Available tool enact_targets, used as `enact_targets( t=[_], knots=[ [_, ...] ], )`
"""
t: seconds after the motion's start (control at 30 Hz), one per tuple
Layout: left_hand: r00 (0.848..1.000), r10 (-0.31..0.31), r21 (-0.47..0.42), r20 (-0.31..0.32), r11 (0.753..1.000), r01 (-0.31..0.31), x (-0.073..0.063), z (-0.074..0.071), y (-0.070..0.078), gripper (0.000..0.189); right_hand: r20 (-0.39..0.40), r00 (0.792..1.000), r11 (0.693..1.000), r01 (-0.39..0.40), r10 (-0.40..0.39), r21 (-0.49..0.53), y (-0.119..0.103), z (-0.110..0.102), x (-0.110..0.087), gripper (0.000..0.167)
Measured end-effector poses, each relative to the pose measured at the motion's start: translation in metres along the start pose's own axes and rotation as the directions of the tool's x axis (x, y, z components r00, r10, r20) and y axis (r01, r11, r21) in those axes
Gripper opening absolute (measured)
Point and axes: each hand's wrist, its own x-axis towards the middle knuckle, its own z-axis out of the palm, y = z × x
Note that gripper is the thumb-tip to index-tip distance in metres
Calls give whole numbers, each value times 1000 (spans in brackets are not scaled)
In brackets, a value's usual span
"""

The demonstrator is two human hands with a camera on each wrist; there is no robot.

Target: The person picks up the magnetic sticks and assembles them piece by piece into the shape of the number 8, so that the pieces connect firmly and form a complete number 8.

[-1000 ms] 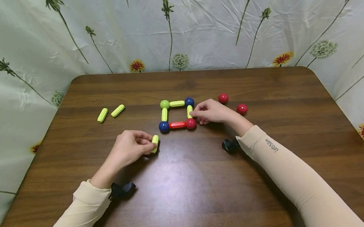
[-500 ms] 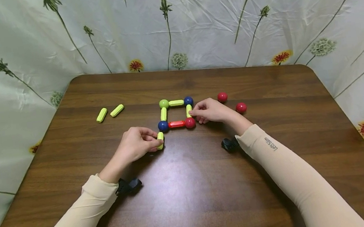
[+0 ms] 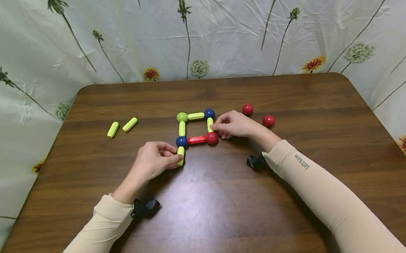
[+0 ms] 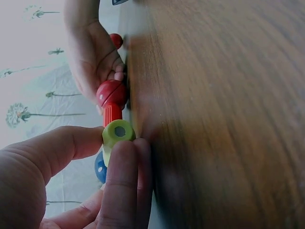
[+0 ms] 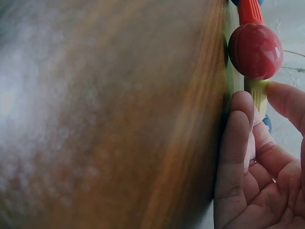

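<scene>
My left hand [image 3: 154,160] pinches a yellow-green magnetic rod [image 3: 181,156] between thumb and fingers. The rod's far end meets the near-left blue ball [image 3: 181,141] of a square made of rods and balls; its other end, with a grey metal disc, faces the left wrist camera. A red rod [image 3: 197,140] joins that ball to a red ball [image 3: 212,138]. At the back are a green ball [image 3: 182,117] and another blue ball [image 3: 209,113]. My right hand [image 3: 236,124] pinches the square's right-hand yellow-green rod [image 5: 258,95], just behind the red ball.
Two loose yellow-green rods [image 3: 113,129] lie on the wooden table [image 3: 212,209] at the left. Two loose red balls [image 3: 248,109] sit beyond and beside my right hand. A flowered curtain [image 3: 229,23] hangs behind the table's far edge.
My left hand has moved right and slightly away from me, bringing its yellow-green rod up to the near-left blue ball. My right hand stays at the square's right side.
</scene>
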Motion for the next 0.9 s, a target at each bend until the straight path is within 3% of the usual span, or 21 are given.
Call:
enact_targets(
  t=[0.67,0.9],
  knots=[
    [997,-34,-61,71,997,39,1,1,3,34,4,1000,1000,2,-2,-28,-2,0,-2,31],
    [994,19,-96,111,995,-8,3,-5,-2,26,-1,1000,999,-13,13,-31,-2,0,0,31]
  ],
)
